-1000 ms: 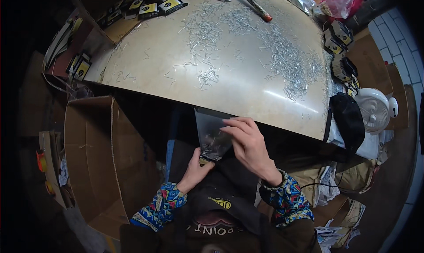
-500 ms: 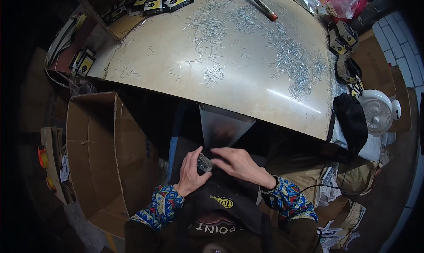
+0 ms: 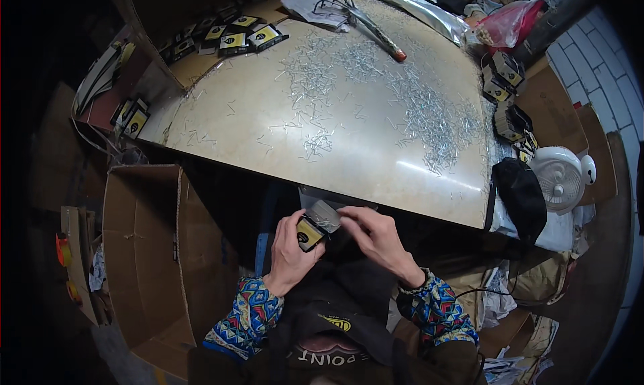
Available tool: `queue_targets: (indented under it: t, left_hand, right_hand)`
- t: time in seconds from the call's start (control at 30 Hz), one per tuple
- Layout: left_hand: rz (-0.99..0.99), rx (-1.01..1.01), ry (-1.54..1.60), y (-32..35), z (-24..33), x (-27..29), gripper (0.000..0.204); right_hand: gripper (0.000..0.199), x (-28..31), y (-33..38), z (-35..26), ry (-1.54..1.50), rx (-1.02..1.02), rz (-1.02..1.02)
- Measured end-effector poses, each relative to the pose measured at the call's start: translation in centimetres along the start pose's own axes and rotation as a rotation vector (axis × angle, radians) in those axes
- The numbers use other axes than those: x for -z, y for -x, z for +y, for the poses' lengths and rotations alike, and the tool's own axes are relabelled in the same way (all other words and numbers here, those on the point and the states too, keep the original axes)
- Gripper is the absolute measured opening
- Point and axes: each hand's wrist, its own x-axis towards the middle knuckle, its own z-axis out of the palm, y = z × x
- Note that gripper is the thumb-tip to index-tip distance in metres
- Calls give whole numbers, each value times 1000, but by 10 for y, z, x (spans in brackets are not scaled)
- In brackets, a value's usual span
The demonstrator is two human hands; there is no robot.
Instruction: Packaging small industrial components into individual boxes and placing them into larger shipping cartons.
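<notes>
My left hand (image 3: 290,251) is wrapped round a small black and yellow box (image 3: 310,234), held tilted just off the table's near edge. A grey, shiny piece (image 3: 323,216) stands out from the box's far end; whether it is a flap or an inner part I cannot tell. Close beside that grey piece is my right hand (image 3: 373,237), its thumb and forefinger apart and their tips at its right edge. Beyond both hands, loose thin bent metal wires (image 3: 429,110) lie scattered over the pale tabletop (image 3: 241,133).
Several similar boxes (image 3: 235,41) lie in a carton at the far left, and more stacks (image 3: 513,122) line the right edge. A white fan (image 3: 558,179) and a black bag (image 3: 520,197) stand at the right. An open cardboard box (image 3: 144,237) is at my left.
Both hands have risen slightly toward the table edge. The box has turned so that its yellow face and grey piece show. The view has shifted a little.
</notes>
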Motion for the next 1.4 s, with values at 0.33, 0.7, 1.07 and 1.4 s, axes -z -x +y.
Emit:
queue_targets:
  t: [0.33, 0.7, 1.07, 1.4]
  left_hand:
    - [117, -109, -24, -3, 12, 1, 76]
    - [85, 4, 105, -8, 14, 4, 76]
    - [68, -170, -44, -7, 15, 4, 78]
    - [72, -161, 76, -10, 19, 2, 89]
  right_hand:
    - [24, -21, -4, 6, 48, 133, 217]
    - [26, -24, 9, 9, -162, 120, 377]
    - [16, -23, -6, -1, 8, 149, 203]
    - [30, -25, 6, -5, -8, 262, 112]
